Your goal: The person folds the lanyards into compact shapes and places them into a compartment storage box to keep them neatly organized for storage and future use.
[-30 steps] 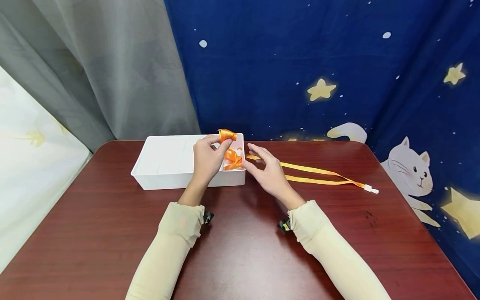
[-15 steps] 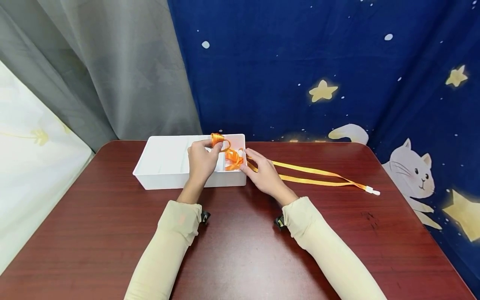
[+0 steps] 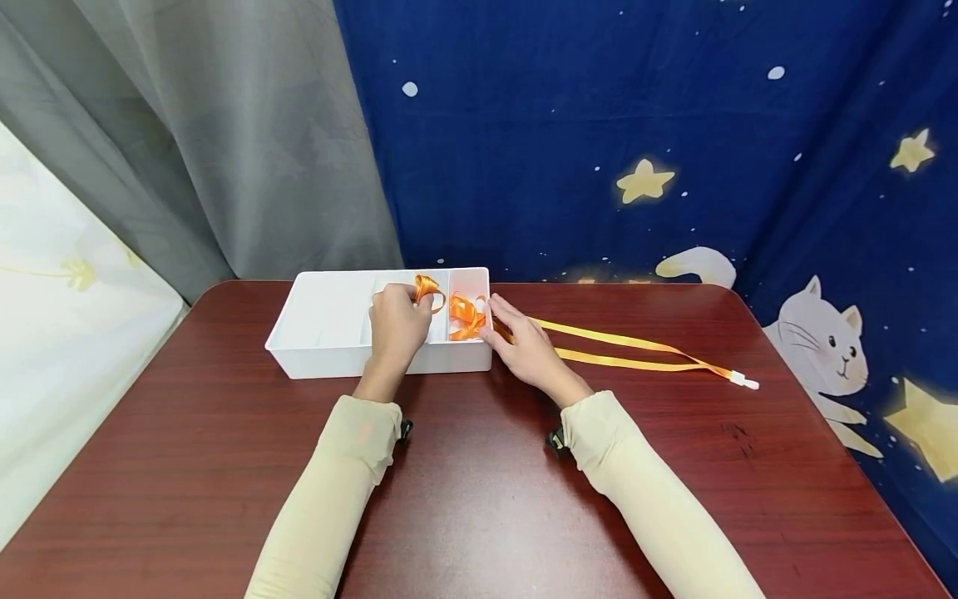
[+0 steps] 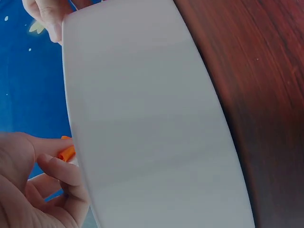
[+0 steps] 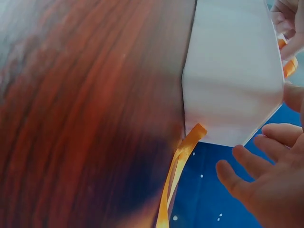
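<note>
A coiled orange lanyard (image 3: 427, 287) is pinched between the thumb and fingers of my left hand (image 3: 397, 327), with a small loop hanging from it. That hand is over the middle compartment of a long white divided box (image 3: 329, 364). More orange lanyard (image 3: 467, 316) lies loosely coiled in the right-hand compartment. My right hand (image 3: 526, 346) touches the box's right end, its thumb at the near corner and its fingers fairly straight. In the right wrist view its fingers (image 5: 251, 164) are spread beside the box. The left wrist view shows only a bit of orange at the left fingertips.
A stretched-out yellow-orange lanyard (image 3: 629, 339) with a white clip (image 3: 743, 380) lies right of the box, partly behind my right hand. All stands on a dark red wooden table (image 3: 479, 499), with grey and blue curtains (image 3: 524, 150) behind its far edge.
My left hand has moved left and down with the coiled lanyard, from over the right compartment to the middle one. My right hand has moved left onto the box's end.
</note>
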`<state>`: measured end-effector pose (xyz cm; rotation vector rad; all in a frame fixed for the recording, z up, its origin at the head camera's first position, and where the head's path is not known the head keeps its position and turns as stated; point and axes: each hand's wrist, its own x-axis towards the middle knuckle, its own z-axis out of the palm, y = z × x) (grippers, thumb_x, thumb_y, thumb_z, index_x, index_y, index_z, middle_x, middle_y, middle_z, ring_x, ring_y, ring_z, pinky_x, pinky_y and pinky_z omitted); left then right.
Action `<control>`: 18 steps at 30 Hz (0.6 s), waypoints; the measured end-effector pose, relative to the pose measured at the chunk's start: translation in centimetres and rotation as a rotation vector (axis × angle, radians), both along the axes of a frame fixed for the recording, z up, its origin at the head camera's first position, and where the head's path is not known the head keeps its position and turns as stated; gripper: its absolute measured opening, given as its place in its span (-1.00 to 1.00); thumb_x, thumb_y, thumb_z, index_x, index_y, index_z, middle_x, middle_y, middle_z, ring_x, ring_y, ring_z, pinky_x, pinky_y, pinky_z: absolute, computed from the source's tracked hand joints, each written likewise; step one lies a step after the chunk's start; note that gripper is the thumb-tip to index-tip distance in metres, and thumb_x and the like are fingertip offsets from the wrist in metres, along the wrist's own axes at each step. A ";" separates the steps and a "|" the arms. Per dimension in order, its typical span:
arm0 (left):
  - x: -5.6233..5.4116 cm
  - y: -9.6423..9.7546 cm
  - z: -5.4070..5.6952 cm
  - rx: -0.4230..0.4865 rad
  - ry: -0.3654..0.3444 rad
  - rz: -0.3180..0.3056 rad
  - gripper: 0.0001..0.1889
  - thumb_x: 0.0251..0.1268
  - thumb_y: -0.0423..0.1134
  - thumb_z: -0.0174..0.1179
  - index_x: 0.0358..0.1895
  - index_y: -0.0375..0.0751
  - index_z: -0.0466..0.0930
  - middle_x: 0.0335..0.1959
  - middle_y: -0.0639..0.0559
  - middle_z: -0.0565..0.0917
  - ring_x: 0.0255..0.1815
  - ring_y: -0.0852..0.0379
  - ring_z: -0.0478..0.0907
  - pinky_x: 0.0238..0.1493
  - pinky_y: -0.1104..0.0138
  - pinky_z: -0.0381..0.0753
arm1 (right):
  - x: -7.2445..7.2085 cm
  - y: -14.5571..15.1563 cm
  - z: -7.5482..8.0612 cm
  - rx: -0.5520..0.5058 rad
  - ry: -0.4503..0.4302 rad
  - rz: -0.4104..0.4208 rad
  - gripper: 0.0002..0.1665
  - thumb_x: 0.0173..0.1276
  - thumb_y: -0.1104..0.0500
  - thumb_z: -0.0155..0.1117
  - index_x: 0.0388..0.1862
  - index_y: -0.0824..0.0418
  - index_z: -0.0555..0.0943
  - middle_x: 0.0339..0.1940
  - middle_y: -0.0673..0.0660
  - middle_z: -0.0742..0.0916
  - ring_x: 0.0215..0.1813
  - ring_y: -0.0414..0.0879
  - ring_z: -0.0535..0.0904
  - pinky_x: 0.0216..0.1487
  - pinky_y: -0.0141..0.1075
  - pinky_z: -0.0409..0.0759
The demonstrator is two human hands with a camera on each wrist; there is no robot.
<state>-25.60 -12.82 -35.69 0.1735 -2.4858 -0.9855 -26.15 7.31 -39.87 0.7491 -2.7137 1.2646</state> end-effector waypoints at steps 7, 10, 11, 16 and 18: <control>0.1 0.0 -0.1 -0.042 -0.067 0.002 -0.81 0.29 -0.30 0.27 -0.41 -0.37 0.75 -0.50 -0.19 0.71 -0.43 -0.14 0.59 -0.42 0.08 0.51 | -0.1 0.0 -0.5 -0.048 -0.019 0.051 -0.30 0.53 0.09 0.16 0.52 0.35 0.23 0.56 0.21 0.28 0.56 0.04 0.16 0.51 -0.08 0.12; 0.1 0.0 -0.2 -0.051 -0.095 -0.003 -0.81 0.28 -0.30 0.27 -0.41 -0.37 0.75 -0.49 -0.19 0.71 -0.44 -0.12 0.57 -0.45 0.13 0.49 | -0.1 0.0 -0.5 -0.069 -0.031 0.057 -0.30 0.53 0.11 0.17 0.51 0.36 0.23 0.55 0.23 0.30 0.56 0.05 0.16 0.51 -0.07 0.11; 0.1 0.0 -0.2 -0.056 -0.103 -0.007 -0.81 0.29 -0.30 0.27 -0.40 -0.38 0.75 -0.48 -0.19 0.71 -0.45 -0.11 0.57 -0.46 0.14 0.48 | -0.2 0.1 -0.5 -0.075 -0.038 0.055 -0.30 0.52 0.10 0.17 0.51 0.36 0.24 0.55 0.22 0.30 0.56 0.04 0.15 0.51 -0.08 0.11; -0.1 -0.1 -0.2 -0.099 -0.141 -0.001 -0.77 0.27 -0.25 0.29 -0.49 -0.33 0.69 -0.52 -0.17 0.66 -0.49 -0.11 0.55 -0.54 0.19 0.40 | -0.3 0.0 -0.4 -0.105 -0.061 0.070 -0.31 0.53 0.12 0.17 0.50 0.37 0.24 0.55 0.22 0.30 0.56 0.02 0.16 0.51 -0.09 0.12; -0.1 -0.1 -0.2 -0.114 -0.156 0.006 -0.75 0.25 -0.24 0.30 -0.54 -0.31 0.65 -0.56 -0.14 0.62 -0.51 -0.12 0.53 -0.56 0.19 0.36 | -0.3 0.0 -0.3 -0.125 -0.071 0.082 -0.32 0.53 0.15 0.16 0.50 0.39 0.23 0.56 0.23 0.29 0.55 0.04 0.18 0.50 -0.08 0.16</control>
